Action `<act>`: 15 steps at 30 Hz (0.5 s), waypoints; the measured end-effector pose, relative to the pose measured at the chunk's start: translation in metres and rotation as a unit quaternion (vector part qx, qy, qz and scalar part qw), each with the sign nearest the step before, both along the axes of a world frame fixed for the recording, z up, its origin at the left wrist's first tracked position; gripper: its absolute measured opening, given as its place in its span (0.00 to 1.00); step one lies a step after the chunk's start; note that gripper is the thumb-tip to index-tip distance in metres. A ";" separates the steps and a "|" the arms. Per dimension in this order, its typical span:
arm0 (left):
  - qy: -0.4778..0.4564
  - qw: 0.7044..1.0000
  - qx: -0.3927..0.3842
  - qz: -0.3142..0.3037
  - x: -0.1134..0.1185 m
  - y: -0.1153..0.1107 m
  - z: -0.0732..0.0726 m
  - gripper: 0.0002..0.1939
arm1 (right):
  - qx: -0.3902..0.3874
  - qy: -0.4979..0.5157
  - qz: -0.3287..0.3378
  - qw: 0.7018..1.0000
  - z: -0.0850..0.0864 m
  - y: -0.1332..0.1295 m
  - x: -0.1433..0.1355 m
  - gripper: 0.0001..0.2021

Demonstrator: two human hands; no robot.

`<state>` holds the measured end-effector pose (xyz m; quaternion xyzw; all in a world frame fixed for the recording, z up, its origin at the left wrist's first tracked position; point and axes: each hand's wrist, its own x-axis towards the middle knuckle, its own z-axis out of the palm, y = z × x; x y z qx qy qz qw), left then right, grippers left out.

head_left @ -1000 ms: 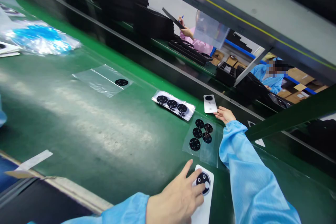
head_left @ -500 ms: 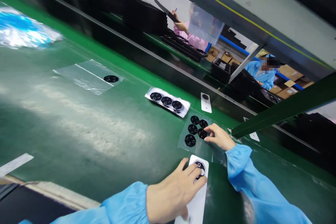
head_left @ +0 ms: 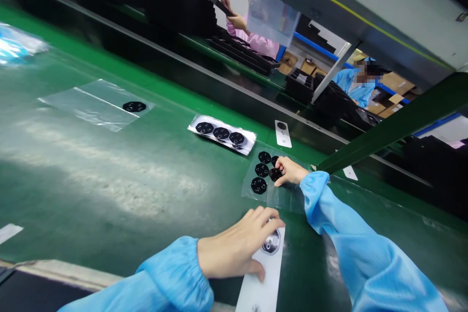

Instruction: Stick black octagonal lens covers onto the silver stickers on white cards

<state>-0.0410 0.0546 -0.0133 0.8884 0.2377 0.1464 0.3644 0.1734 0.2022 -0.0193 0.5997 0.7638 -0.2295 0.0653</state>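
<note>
A long white panel [head_left: 261, 273] lies near me, slanting on the bench. My left hand [head_left: 241, 243] holds it down, fingers bent over its far end and thumb on its face. Beside those fingers, a shiny octagonal piece [head_left: 271, 243] sits on the panel, partly covered. My right hand [head_left: 290, 171] reaches to a clear film sheet [head_left: 252, 194] bearing several black octagonal stickers [head_left: 259, 185]. Its thumb and bent fingers are at the edge of one black octagonal sticker [head_left: 274, 174]; another is partly hidden behind the fingers.
A white strip with three black octagons [head_left: 221, 133] lies beyond the film. Farther left are a clear sheet [head_left: 95, 102] and a shiny plastic bag [head_left: 22, 44]. A small white panel [head_left: 282, 134] lies by the ledge. A green post [head_left: 395, 122] slants at right; two people work beyond.
My right thumb and fingers have drawn in on the sticker. My left fingers have shifted to the panel's far end, uncovering more of its octagonal piece. The view has shifted a little.
</note>
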 end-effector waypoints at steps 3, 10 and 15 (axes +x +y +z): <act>0.030 0.998 0.044 0.045 0.004 0.001 -0.006 0.42 | -0.002 0.000 -0.002 1.000 0.000 0.002 -0.001 0.12; 0.038 0.999 -0.016 0.035 0.005 -0.004 0.002 0.40 | 0.034 0.033 0.002 0.999 0.002 -0.010 -0.001 0.14; -0.069 0.973 -0.219 -0.009 -0.005 -0.012 0.000 0.48 | 0.075 0.070 0.006 0.995 -0.002 -0.024 0.004 0.14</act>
